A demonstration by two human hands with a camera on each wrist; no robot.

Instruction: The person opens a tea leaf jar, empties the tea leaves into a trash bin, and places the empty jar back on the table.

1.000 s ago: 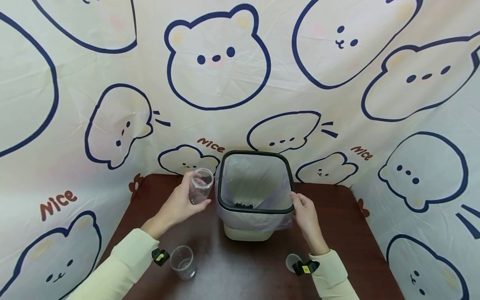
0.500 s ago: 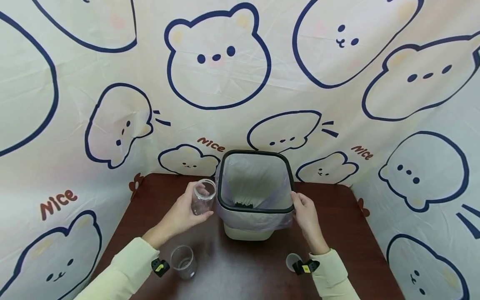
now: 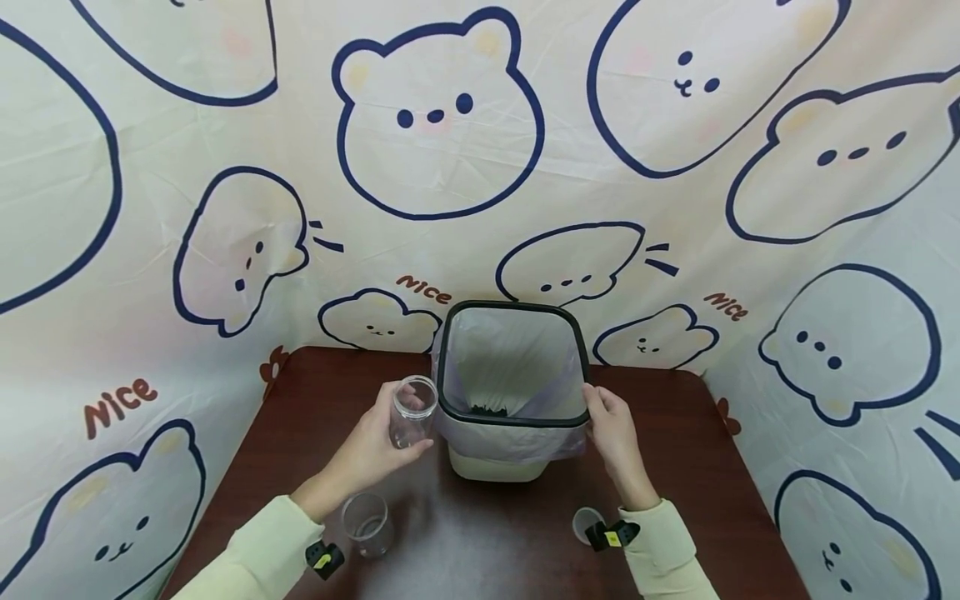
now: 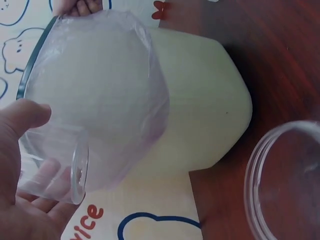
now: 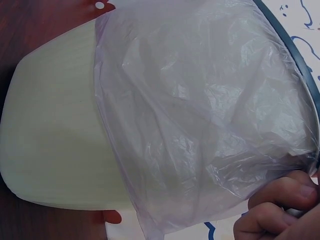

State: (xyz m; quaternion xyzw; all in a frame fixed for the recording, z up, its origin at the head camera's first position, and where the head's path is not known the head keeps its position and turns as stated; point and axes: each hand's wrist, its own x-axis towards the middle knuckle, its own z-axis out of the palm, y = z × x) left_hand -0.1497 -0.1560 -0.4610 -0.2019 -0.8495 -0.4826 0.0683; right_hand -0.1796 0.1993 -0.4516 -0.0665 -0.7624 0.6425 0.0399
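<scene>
My left hand [image 3: 367,450] grips a clear plastic jar [image 3: 412,429] by its side, thumb opposite the fingers. The jar's mouth faces up and nothing shows inside it. It is just left of a cream trash bin [image 3: 498,468] with a black rim [image 3: 513,423] and a thin purple bag [image 4: 100,90] folded over it. Dark bits [image 3: 489,411] lie at the bottom of the bag. At the bin's right front corner my right hand [image 3: 613,429] pinches the rim and bag; in the right wrist view its fingers [image 5: 282,192] are curled there.
Another clear jar [image 3: 367,527] stands on the dark wood table [image 3: 480,554] near the left wrist. A small round clear piece [image 3: 586,523] lies partly behind the right wrist camera. A bear-print cloth [image 3: 442,167] hangs behind the table and along both sides.
My left hand has come down and slightly right with the jar, nearer the person and lower beside the bin. The right hand and the bin have stayed in place.
</scene>
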